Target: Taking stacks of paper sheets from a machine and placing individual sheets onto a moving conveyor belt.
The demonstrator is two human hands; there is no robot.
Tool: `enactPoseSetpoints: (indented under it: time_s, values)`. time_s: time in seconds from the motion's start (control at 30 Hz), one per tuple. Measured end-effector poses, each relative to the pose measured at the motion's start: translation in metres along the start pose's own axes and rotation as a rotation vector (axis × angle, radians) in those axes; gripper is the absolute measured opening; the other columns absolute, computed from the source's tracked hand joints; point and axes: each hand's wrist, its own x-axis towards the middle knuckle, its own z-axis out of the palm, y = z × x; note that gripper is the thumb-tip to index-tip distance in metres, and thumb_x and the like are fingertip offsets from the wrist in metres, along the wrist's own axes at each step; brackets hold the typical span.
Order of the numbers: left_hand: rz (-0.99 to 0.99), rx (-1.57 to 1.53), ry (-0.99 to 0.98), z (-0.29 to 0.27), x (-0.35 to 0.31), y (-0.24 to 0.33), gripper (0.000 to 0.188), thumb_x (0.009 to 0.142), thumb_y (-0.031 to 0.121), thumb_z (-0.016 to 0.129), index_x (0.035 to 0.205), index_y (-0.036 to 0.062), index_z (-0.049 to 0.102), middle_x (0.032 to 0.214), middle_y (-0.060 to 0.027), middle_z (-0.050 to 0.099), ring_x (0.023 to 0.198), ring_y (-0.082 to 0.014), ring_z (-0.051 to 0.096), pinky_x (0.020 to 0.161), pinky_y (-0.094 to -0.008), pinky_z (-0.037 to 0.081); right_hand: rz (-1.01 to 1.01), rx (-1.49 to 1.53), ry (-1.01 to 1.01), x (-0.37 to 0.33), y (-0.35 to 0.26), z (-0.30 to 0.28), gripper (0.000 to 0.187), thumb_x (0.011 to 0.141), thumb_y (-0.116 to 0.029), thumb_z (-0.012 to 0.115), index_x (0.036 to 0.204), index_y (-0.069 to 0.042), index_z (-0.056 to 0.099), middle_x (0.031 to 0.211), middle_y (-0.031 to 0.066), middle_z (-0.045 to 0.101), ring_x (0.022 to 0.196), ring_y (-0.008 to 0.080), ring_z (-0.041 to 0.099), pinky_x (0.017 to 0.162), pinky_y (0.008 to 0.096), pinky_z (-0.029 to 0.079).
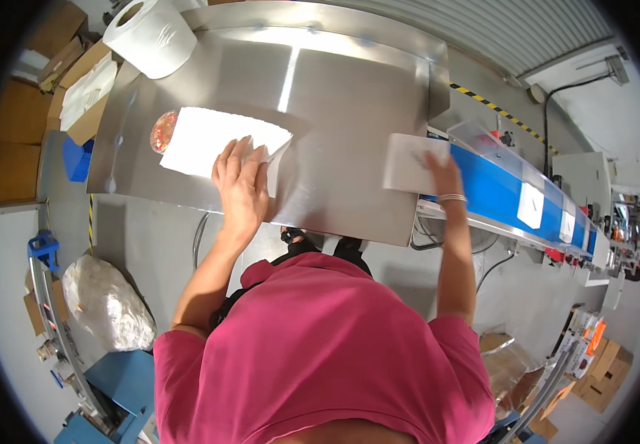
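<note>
On the steel table (334, 96) lies a row of flat white packets (209, 140), leaning close together. My left hand (242, 174) rests on the right end of that row, its fingers stretched out and apart. Further right, a single white packet (406, 164) is at the table's edge, by the start of a blue conveyor belt (486, 180). My right hand (444, 176) is over the right side of this packet; motion smears its fingers, so their grip is unclear. Two white packets, one nearer (531, 206) and one farther (568, 227), lie on the belt.
A round clear container with red contents (163, 132) touches the row's left end. At the back left stands a big white roll (149, 37), near an open cardboard box (90, 96). A clear guard (497, 152) lines the belt's far side. A filled plastic bag (107, 303) sits on the floor.
</note>
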Motion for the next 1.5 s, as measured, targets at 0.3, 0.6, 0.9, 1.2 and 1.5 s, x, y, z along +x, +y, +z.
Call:
enactPoseSetpoints:
  time_s: [0.3,0.6,0.9,1.2,1.5]
  values:
    - [-0.021,-0.077,0.003,0.0,0.002,0.005,0.024,0.076,-0.001,0.064,0.098,0.0062,0.067,0.132,-0.0143,0.047,0.128,-0.0385,0.036,0.105,-0.0519,0.024,0.359,0.387,0.235,0.007,-0.047,-0.067,0.053,0.074,-0.029,0.075,0.117,-0.003,0.058,0.115,0.0169,0.061,0.103,0.0324,0.06,0.087,0.0402,0.049]
    - [-0.004,-0.059,-0.117,-0.01,0.006,0.001,0.035,0.08,0.012,0.066,0.115,0.0079,0.061,0.146,-0.0184,0.031,0.137,-0.0392,0.022,0.109,-0.0543,0.014,-0.44,1.04,-0.224,0.061,-0.25,-0.055,0.05,0.08,-0.026,0.072,0.117,0.002,0.054,0.117,0.0102,0.056,0.102,0.0207,0.056,0.089,0.0313,0.045]
    - [0.026,0.021,-0.026,-0.008,0.005,-0.018,0.031,0.081,0.006,0.065,0.112,0.0058,0.064,0.131,-0.0118,0.05,0.123,-0.034,0.042,0.102,-0.0468,0.031,0.269,0.655,-0.023,0.014,-0.041,-0.009,0.031,0.097,-0.028,0.046,0.115,-0.009,0.062,0.107,0.0062,0.066,0.093,0.0264,0.062,0.085,0.0391,0.048]
    - [0.015,-0.05,-0.008,-0.008,0.01,-0.017,0.027,0.075,0.002,0.066,0.101,0.0082,0.069,0.128,-0.0126,0.051,0.122,-0.034,0.043,0.1,-0.0472,0.03,0.408,0.176,0.476,0.003,-0.026,-0.063,0.052,0.075,-0.033,0.072,0.113,0.0,0.059,0.114,0.0205,0.061,0.105,0.0365,0.058,0.089,0.0403,0.047]
    - [0.112,-0.125,-0.142,-0.019,0.008,-0.022,0.027,0.078,0.007,0.067,0.105,0.0095,0.067,0.141,-0.0151,0.04,0.133,-0.0393,0.029,0.105,-0.0529,0.021,-0.6,0.846,0.021,0.064,-0.267,-0.057,0.049,0.079,-0.021,0.073,0.12,-0.004,0.052,0.12,0.0078,0.053,0.106,0.0229,0.053,0.084,0.0312,0.047]
